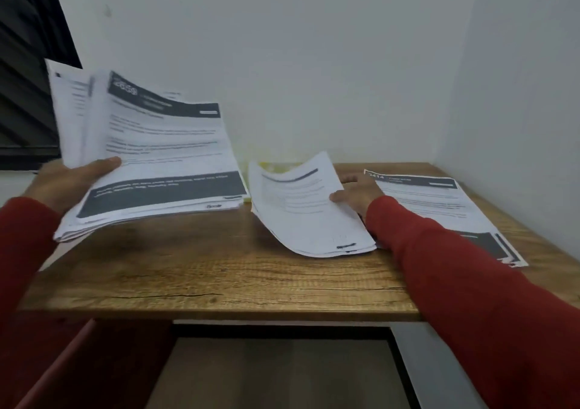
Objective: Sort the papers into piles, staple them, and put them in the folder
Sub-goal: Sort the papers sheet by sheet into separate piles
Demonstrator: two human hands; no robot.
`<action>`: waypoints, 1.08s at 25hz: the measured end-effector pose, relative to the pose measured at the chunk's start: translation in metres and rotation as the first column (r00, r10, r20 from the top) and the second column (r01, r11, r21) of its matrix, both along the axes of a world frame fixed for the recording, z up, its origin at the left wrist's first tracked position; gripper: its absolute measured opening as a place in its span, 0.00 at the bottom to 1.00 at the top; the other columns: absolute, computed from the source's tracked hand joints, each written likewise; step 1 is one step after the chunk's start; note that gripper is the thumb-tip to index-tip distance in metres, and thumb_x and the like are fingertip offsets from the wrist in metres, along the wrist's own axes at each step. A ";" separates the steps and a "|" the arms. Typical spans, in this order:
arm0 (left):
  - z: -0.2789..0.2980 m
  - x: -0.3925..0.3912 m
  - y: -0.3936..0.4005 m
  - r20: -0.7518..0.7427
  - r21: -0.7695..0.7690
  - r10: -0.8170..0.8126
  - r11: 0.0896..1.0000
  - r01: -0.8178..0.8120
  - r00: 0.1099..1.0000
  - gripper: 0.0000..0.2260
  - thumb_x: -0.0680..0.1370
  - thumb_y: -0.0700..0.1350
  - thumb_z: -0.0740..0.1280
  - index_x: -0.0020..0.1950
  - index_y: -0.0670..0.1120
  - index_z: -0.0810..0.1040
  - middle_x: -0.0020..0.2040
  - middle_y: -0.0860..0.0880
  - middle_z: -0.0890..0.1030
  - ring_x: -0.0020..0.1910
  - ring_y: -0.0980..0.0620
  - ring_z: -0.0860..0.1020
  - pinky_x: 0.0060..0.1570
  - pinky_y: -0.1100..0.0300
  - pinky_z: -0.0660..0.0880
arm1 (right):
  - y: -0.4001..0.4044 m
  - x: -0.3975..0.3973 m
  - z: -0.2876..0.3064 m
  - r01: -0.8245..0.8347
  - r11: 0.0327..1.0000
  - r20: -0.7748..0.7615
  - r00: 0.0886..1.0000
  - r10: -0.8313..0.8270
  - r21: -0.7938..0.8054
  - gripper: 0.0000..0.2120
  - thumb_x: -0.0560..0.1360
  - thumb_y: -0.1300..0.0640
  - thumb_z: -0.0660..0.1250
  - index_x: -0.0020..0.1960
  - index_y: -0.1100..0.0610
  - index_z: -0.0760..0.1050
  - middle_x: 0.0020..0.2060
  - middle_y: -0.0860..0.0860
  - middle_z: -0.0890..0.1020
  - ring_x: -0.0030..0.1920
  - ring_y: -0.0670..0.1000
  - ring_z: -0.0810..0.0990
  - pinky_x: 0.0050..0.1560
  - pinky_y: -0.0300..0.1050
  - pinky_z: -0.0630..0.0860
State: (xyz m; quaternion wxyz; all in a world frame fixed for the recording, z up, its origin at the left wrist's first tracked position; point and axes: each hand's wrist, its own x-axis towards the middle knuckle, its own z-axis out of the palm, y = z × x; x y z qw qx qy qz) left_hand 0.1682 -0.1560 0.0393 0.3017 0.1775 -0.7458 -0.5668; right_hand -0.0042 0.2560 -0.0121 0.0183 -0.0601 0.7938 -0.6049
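My left hand (75, 182) grips a thick stack of printed papers (157, 157) by its left edge and holds it tilted above the left part of the wooden table (219, 277). Its top sheet has dark bands at top and bottom. My right hand (357, 192) pinches the right edge of a single curled sheet (298, 208) over a small middle pile (342, 247). A third pile with a dark header (439, 208) lies flat at the right, partly under my red sleeve. A yellow-green folder (276, 166) peeks out behind the curled sheet, mostly hidden.
White walls close off the table at the back and right. A dark window frame (28, 95) is at the far left. Below the table's front edge lies a floor area (276, 374) between dark frame bars.
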 end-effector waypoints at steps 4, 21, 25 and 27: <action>0.011 0.008 0.001 -0.020 0.011 -0.030 0.999 0.031 0.999 0.30 0.68 0.58 0.78 0.64 0.44 0.80 0.56 0.46 0.84 0.55 0.45 0.82 0.64 0.46 0.73 | -0.007 0.001 0.001 0.011 0.986 -0.039 0.999 -0.005 0.167 0.18 0.71 0.64 0.73 0.54 0.51 0.69 0.42 0.50 0.77 0.49 0.57 0.81 0.57 0.53 0.78; -0.041 -0.089 0.165 -0.370 0.045 -0.321 0.931 0.362 0.872 0.08 0.76 0.44 0.73 0.54 0.48 0.82 0.46 0.56 0.86 0.47 0.56 0.85 0.46 0.63 0.80 | -0.006 0.031 0.019 -0.206 0.932 -0.298 0.948 0.114 -0.297 0.31 0.82 0.43 0.56 0.80 0.54 0.53 0.78 0.45 0.59 0.69 0.36 0.58 0.66 0.30 0.54; -0.040 -0.089 0.169 -0.388 0.010 -0.401 0.899 0.438 0.830 0.09 0.75 0.41 0.72 0.55 0.49 0.82 0.52 0.53 0.86 0.53 0.51 0.84 0.50 0.60 0.80 | -0.010 0.027 0.024 -0.306 0.792 -0.242 0.948 0.205 -0.529 0.37 0.76 0.33 0.61 0.76 0.55 0.66 0.72 0.52 0.72 0.72 0.49 0.70 0.76 0.51 0.62; -0.039 -0.089 0.170 -0.397 0.019 -0.400 0.896 0.443 0.826 0.09 0.76 0.40 0.72 0.55 0.48 0.82 0.51 0.53 0.86 0.52 0.52 0.84 0.49 0.60 0.80 | -0.010 0.028 0.024 -0.345 0.699 -0.206 0.938 0.279 -0.626 0.32 0.79 0.37 0.59 0.74 0.58 0.69 0.68 0.57 0.76 0.69 0.57 0.75 0.73 0.58 0.67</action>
